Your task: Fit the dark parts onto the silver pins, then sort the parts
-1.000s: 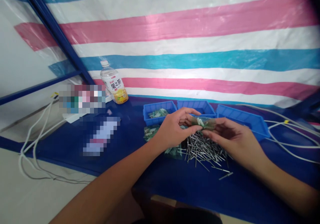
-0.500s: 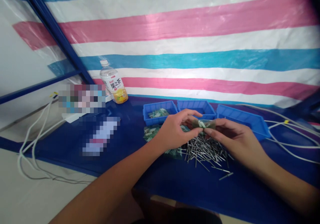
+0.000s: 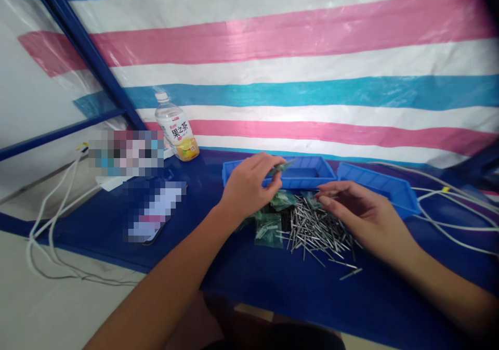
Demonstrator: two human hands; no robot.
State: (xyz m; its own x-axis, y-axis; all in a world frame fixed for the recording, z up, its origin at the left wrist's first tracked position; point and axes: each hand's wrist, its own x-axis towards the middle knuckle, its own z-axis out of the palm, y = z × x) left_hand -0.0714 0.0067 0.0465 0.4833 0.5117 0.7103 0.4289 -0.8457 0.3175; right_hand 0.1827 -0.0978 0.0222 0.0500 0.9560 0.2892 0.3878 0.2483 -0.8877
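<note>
My left hand (image 3: 247,186) pinches a small green plastic bag (image 3: 279,168) and holds it over the left blue bin (image 3: 228,173). My right hand (image 3: 360,212) hovers with its fingers loosely apart just above a pile of thin metal pins (image 3: 317,229) on the blue table. Nothing shows in its fingers. More small green bags (image 3: 268,229) lie on the table between the two hands.
A middle blue bin (image 3: 312,172) and a right blue bin (image 3: 376,185) stand behind the pins. A drink bottle (image 3: 176,129) is at the back left. White cables (image 3: 50,220) hang off the left edge, others (image 3: 452,204) run at the right. A striped tarp forms the back wall.
Both hands held one small bag together over the pins. Now the left hand has carried the bag back and left toward the bins, and the right hand has let go and stayed by the pins.
</note>
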